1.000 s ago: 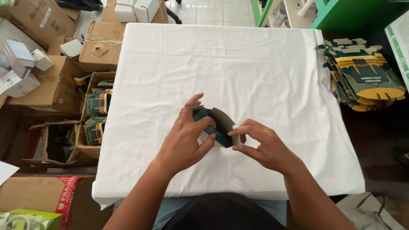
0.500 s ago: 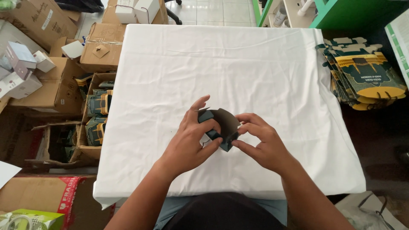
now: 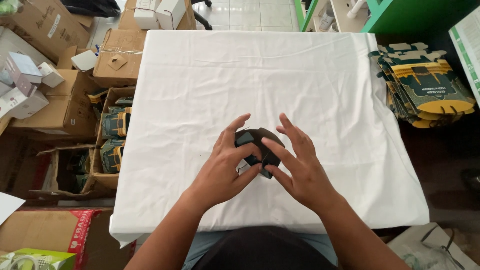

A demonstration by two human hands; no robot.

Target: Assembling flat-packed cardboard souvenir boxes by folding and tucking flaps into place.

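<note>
Just below the middle of the frame, 2 hands meet over a small dark carton (image 3: 256, 150) held above the white cloth (image 3: 300, 80). The left hand (image 3: 222, 172) grips the carton from the left, thumb and fingers (image 3: 235, 125) wrapped on its near edge. The right hand (image 3: 302, 172) lies against its right side with fingers (image 3: 289, 127) spread and mostly straight; the thumb presses on the carton's lower part, so this hand is touching rather than clamped. The carton looks partly folded, with a curved flap at its top; its exact shape is hidden by the fingers.

The cloth covers a table that fills the centre of the frame. At the right edge, just beside the table, sits a stack of flat cartons (image 3: 425, 87) in dark green and yellow. At the left, cardboard boxes (image 3: 65, 100) crowd the floor; 1 open box (image 3: 112, 135) next to the table holds made-up cartons of the same colours. Small white boxes (image 3: 22, 82) lie in the upper left. A green shelf frame (image 3: 395, 15) stands in the upper right.
</note>
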